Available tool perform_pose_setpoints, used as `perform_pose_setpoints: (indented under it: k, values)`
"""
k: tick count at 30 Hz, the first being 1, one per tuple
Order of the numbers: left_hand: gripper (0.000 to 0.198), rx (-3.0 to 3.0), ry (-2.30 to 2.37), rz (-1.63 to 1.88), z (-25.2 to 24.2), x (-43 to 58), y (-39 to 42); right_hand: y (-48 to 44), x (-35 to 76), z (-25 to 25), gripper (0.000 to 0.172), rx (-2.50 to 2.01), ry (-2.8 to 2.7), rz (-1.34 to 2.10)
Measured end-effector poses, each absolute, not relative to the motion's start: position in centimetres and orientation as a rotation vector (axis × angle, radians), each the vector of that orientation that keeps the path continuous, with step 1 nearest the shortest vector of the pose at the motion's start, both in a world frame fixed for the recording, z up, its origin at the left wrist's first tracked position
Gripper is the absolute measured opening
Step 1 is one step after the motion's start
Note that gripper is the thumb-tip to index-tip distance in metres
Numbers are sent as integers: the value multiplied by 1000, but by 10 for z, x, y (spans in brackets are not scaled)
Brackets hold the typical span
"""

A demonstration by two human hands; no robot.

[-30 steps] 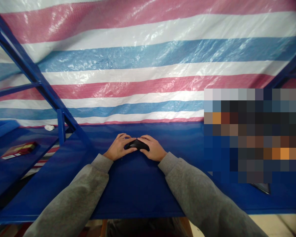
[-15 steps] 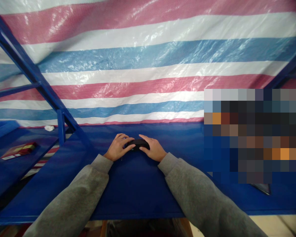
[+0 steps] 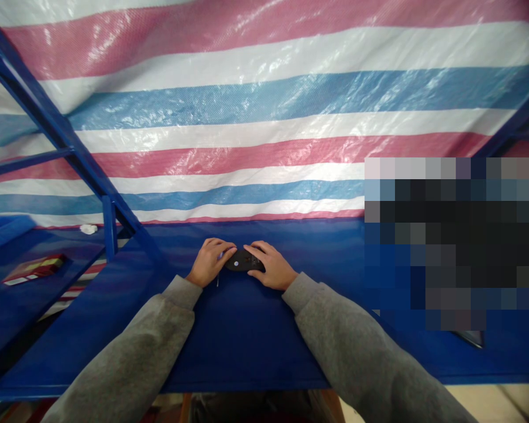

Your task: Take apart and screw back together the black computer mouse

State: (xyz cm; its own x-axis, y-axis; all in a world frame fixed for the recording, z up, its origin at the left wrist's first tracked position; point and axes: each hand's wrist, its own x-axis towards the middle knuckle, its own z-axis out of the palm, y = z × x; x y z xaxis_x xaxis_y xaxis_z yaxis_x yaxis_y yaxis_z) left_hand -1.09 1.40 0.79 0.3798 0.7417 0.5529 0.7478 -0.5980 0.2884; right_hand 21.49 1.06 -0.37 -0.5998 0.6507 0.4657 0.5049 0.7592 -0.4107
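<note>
A small black oval device (image 3: 244, 261), perhaps a computer mouse turned underside up, lies on the blue table (image 3: 247, 329) in front of me. My left hand (image 3: 210, 261) rests at its left end with curled fingers pinching its edge. My right hand (image 3: 271, 264) grips its right side, thumb on top. Grey sleeves cover both forearms. A thin short pin-like thing shows just below my left hand.
A striped red, white and blue tarp (image 3: 264, 111) hangs close behind the table. Blue steel frame bars (image 3: 62, 135) slant at the left. A red box (image 3: 30, 267) lies on a lower blue shelf at the left. A blurred-out patch covers the right.
The black device has been turned between my hands, so a flatter face with small marks now points up. Both hands stayed in place.
</note>
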Motion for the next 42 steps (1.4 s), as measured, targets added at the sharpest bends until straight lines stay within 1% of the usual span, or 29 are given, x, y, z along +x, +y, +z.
perform_pose_setpoints:
  k: [4, 6, 9, 12, 15, 20, 24, 28, 35, 38, 40, 42]
  values:
    - [25, -2338, -1670, -1064, 10, -14, 16, 11, 215, -4, 67, -909, -2335, 338]
    - [26, -2235, -1862, -1002, 10, -15, 17, 11, 216, -4, 66, -916, -2327, 354]
    - [33, -2213, -2099, -828, 10, -16, 17, 11, 216, -4, 66, -909, -2318, 367]
    - [35, -2273, -2167, -685, 9, -16, 16, 11, 216, -3, 66, -910, -2319, 372]
    - [34, -2345, -2127, -682, 6, -16, 17, 11, 215, -3, 65, -914, -2322, 378]
    - [37, -2343, -2085, -883, 3, -21, 22, 10, 215, -3, 65, -912, -2319, 383]
    - [34, -2146, -2158, -1157, 10, -26, 25, 11, 216, -5, 64, -914, -2314, 381]
    - [36, -1969, -2130, -1373, 15, -31, 25, 11, 216, -5, 64, -909, -2310, 378]
    - [36, -1908, -2114, -1391, 11, -34, 26, 10, 216, -4, 63, -912, -2306, 377]
    - [33, -1871, -2082, -1463, 14, -32, 23, 10, 216, -4, 63, -913, -2306, 379]
    - [33, -1831, -2042, -1603, 17, -30, 21, 10, 216, -3, 63, -918, -2310, 381]
    - [34, -1788, -1985, -1818, 18, -28, 20, 11, 216, -3, 63, -935, -2321, 383]
